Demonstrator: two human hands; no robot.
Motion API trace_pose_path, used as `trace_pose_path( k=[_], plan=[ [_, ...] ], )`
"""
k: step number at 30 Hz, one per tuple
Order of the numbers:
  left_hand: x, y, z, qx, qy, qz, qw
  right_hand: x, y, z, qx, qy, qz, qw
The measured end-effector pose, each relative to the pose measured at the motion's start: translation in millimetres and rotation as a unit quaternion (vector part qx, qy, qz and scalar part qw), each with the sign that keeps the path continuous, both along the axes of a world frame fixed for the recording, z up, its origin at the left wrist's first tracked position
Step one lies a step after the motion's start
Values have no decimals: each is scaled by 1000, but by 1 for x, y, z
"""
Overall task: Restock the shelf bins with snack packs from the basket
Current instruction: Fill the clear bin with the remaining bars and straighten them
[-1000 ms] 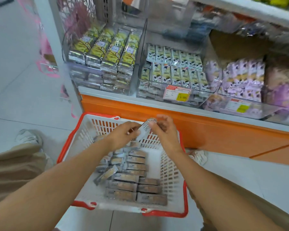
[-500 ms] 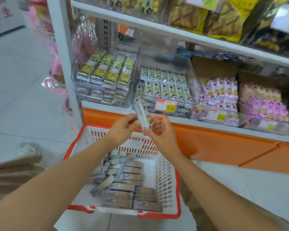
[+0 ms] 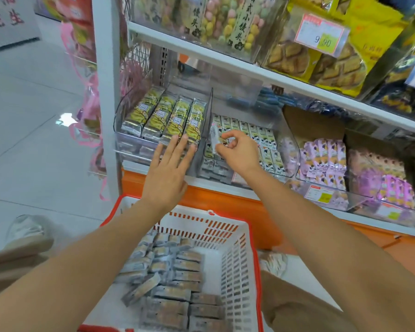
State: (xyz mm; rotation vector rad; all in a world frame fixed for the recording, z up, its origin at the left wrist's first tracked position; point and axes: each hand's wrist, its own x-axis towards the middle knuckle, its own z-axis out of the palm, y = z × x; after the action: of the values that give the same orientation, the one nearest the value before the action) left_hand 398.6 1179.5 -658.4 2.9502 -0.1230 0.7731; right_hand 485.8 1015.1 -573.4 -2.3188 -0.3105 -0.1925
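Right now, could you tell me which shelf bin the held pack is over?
The bin of white cow-print packs; the right hand pinches a snack pack above it, unlike the yellow-green bin under the left hand.

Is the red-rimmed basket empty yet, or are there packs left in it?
Not empty. The basket holds many grey snack packs, lying in rows and covering much of its bottom.

2 bare forearms (image 3: 82,271) lead to the left hand (image 3: 165,174) and right hand (image 3: 238,154), also bare. Khaki trousers (image 3: 295,307) cover both legs, creased at the knee. 1 pale, whitish sneaker (image 3: 25,228) shows by the left leg, a 2nd sneaker (image 3: 273,262), blurred, beside the right.
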Motion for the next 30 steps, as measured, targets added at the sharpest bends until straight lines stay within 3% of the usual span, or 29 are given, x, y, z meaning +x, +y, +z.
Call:
trace_pose_path(
  k=[9, 16, 24, 30],
  plan=[
    [7, 0, -12, -5, -47, -2, 999, 13, 15, -12, -101, 41, 2, 994],
    [5, -1, -9, 0, -42, 2, 999, 9, 9, -10, -76, 33, 33, 996],
    [-11, -19, -15, 7, -71, -27, 997, -39, -18, -34, 35, -109, 93, 989],
    [-19, -20, -41, 14, -3, -57, 998, -70, -34, -72, 53, -115, 142, 982]
  ],
)
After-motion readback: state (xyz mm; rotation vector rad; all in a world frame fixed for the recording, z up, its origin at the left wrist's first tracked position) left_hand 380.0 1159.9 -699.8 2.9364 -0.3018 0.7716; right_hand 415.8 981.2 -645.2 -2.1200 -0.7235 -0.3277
